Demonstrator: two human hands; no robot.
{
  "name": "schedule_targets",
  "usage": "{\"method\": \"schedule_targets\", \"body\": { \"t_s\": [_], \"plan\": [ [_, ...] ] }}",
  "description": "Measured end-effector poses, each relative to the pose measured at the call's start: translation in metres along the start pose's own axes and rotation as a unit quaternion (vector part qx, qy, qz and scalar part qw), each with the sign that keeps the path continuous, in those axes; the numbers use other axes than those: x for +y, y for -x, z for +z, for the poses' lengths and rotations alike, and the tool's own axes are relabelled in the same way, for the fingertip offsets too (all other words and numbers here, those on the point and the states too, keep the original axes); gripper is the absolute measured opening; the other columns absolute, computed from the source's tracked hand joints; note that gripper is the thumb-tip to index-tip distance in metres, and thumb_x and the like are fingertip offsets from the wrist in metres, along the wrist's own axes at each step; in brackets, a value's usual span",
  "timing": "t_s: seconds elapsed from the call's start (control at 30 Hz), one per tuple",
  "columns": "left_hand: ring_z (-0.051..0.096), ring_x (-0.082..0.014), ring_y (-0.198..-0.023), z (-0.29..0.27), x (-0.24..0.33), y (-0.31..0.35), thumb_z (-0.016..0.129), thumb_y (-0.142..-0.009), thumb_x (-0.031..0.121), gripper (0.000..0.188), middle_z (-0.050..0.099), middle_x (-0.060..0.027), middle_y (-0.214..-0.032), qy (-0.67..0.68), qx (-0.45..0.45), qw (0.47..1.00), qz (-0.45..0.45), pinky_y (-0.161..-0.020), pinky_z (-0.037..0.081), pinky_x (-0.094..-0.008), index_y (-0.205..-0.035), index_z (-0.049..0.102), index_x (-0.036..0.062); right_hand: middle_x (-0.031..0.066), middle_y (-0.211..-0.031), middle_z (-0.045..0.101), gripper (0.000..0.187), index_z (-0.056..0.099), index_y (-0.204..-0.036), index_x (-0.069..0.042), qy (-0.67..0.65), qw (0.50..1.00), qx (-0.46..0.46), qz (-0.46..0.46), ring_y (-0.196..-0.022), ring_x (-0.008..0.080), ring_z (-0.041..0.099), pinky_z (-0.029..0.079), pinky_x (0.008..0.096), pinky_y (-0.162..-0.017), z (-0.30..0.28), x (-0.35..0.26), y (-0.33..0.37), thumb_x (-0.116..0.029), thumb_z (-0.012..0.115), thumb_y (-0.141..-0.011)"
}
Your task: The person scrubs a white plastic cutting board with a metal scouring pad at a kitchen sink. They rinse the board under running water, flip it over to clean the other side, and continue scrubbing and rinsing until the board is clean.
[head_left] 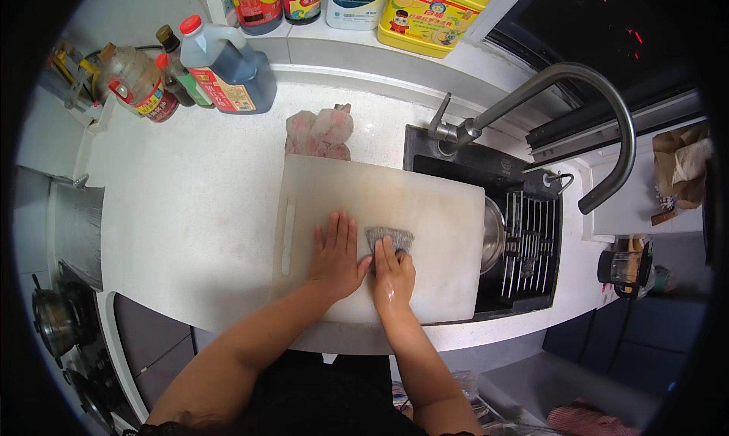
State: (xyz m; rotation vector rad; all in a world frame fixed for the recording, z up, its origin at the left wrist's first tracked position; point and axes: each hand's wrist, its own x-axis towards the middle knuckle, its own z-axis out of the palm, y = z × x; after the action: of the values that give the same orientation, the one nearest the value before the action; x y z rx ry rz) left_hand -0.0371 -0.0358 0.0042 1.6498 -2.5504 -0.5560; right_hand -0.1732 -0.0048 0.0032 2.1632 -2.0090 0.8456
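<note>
A large, pale, stained cutting board (437, 208) lies partly on the white counter and partly over the sink, with a slot along its left side. My left hand (336, 261) rests flat on the board, fingers stretched out and holding nothing. Just right of it, my right hand (393, 280) presses a grey, mesh-like scrubbing cloth (392, 232) onto the board's surface. Its fingers lie over the cloth and hide part of it. The back of that hand looks wet.
Behind the board lies a crumpled, pink-patterned cloth (319, 130). The black sink (425, 164) holds a metal bowl (493, 235) and a wire rack (529, 242), beneath a tall curved faucet (624, 125). A large dark sauce jug (231, 68) stands among bottles at the back left.
</note>
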Motion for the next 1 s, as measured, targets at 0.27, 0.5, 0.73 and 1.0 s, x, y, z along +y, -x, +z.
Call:
{"method": "schedule_targets", "body": {
  "t_s": [0.27,0.5,0.73,1.0],
  "plan": [
    [0.009,-0.0417,-0.146,-0.002,0.007,-0.001,0.045,-0.095,0.042,0.076,0.014,-0.028,-0.155,0.012,0.016,1.0,0.023,-0.113,0.011,-0.0624,-0.146,0.022,-0.0094,0.0159,-0.114,0.067,0.036,0.067,-0.105,0.0,0.048,0.998,0.027,0.012,-0.075,0.0323,0.056,0.049,0.0396,-0.064,0.024,0.038,-0.077,0.003,0.062,-0.069],
    [0.01,-0.041,-0.146,0.001,0.001,0.004,0.048,-0.094,0.042,0.078,0.015,-0.0279,-0.155,0.012,0.009,1.0,0.001,-0.114,0.011,-0.062,-0.146,0.022,-0.009,0.0147,-0.116,0.066,0.039,0.067,-0.106,0.003,0.057,0.998,0.014,0.008,-0.069,0.027,0.053,0.048,0.0349,-0.06,-0.005,0.002,0.001,0.004,0.061,-0.067],
    [0.009,-0.0406,-0.146,-0.005,0.008,0.003,0.048,-0.094,0.042,0.078,0.013,-0.0275,-0.156,0.001,-0.004,1.0,0.014,-0.113,0.011,-0.0623,-0.147,0.021,-0.0086,0.016,-0.117,0.066,0.044,0.065,-0.113,0.0,0.07,0.996,0.001,0.046,-0.079,0.0347,0.058,0.051,0.0414,-0.069,0.024,0.049,-0.069,0.006,0.06,-0.07],
    [0.008,-0.0404,-0.146,0.005,0.008,0.003,0.046,-0.095,0.044,0.078,0.012,-0.0271,-0.156,0.003,-0.005,1.0,0.009,-0.114,0.01,-0.0619,-0.147,0.02,-0.0084,0.0158,-0.109,0.069,0.034,0.067,-0.107,0.002,0.084,0.996,0.022,0.014,-0.07,0.0274,0.055,0.048,0.0372,-0.059,0.0,0.021,-0.028,0.001,0.062,-0.073]
  ]
}}
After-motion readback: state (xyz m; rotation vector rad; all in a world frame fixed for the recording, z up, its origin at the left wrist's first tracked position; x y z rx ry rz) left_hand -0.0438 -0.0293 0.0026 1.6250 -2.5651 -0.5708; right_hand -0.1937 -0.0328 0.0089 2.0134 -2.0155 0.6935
